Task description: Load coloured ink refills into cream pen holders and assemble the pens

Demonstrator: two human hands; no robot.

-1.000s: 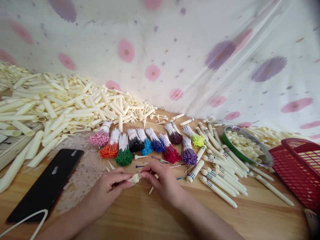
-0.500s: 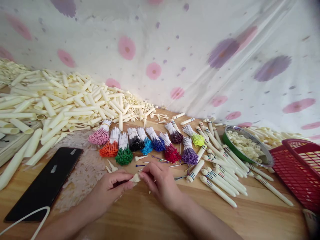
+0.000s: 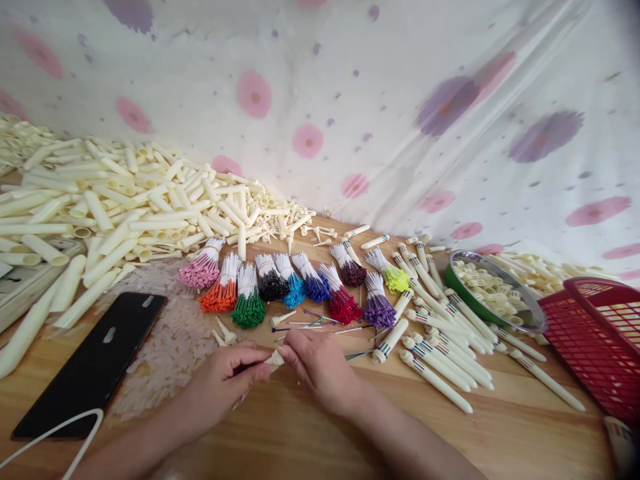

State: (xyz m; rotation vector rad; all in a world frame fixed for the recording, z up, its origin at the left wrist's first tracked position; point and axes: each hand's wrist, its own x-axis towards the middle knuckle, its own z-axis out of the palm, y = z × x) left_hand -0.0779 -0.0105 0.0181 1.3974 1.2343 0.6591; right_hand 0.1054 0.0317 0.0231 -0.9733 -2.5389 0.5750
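Note:
A small cream plastic pen part [image 3: 275, 358] is pinched between the thumb and fingers of my left hand [image 3: 233, 377]. My right hand [image 3: 320, 367] closes on the same part from the other side, its fingertips partly hidden behind the knuckles. Just beyond my hands, thin coloured refills [image 3: 320, 321] lie loose beside a cream cone-shaped piece [image 3: 281, 319]. Two similar pieces [image 3: 226, 331] rest by my left fingers. Tweezers [image 3: 359, 355] lie right of my right hand. Rubber-banded bundles of refills with coloured ends, among them a green bundle [image 3: 248, 303], stand in a row behind.
Cream pen barrels [image 3: 115, 200] form a big heap at the back left. A black phone [image 3: 90, 367] with a white cable lies at left, beside scattered clear bits [image 3: 160, 360]. Multicolour pens [image 3: 440, 363], a green-sided bowl [image 3: 480, 308] of cream parts and a red basket [image 3: 590, 340] occupy the right.
My right hand has turned slightly and its fingers have closed further over the cream part. The part tilts a little more upward. My left hand has barely moved.

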